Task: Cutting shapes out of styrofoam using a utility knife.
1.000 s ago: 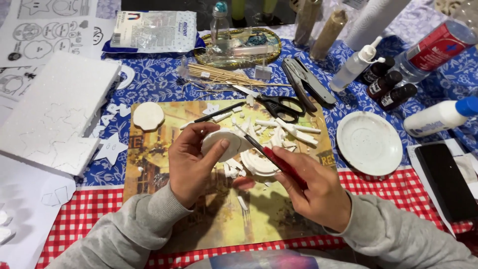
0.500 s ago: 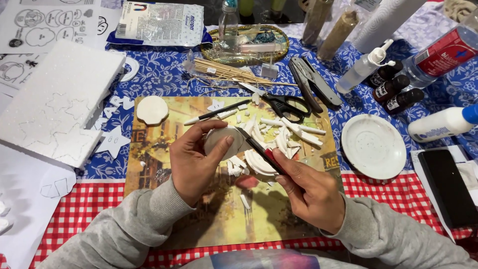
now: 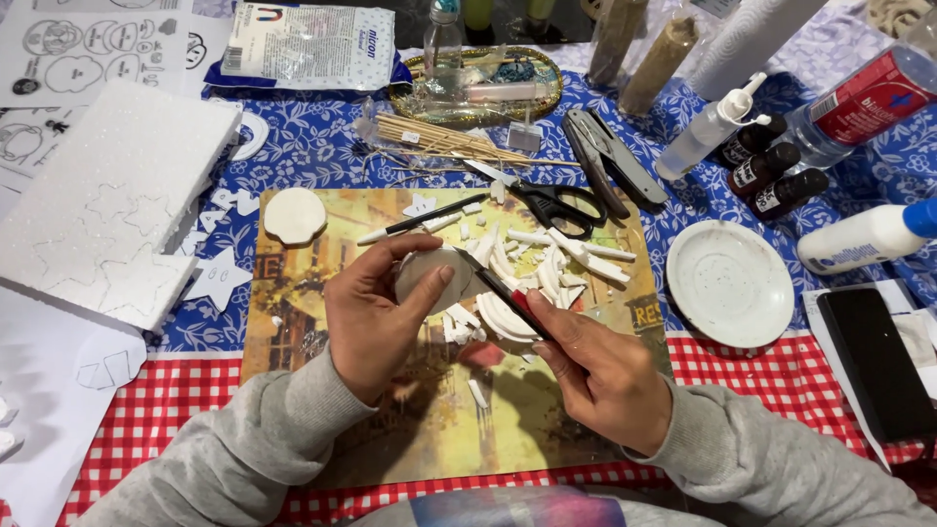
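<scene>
Left hand (image 3: pixel 376 312) grips a white foam disc (image 3: pixel 429 278); right hand (image 3: pixel 605 376) grips a red-handled craft knife (image 3: pixel 503 291), blade tip touching the disc's edge.

Matt, grainy white foam disc (image 3: pixel 429 278) sits in the left hand (image 3: pixel 376 317); the right hand (image 3: pixel 600 376) grips a red-handled craft knife (image 3: pixel 503 291) with a dull dark metal blade. Beneath both lies a glossy printed picture mat (image 3: pixel 390 429); right of them, a smooth glazed white saucer (image 3: pixel 729 283).
</scene>
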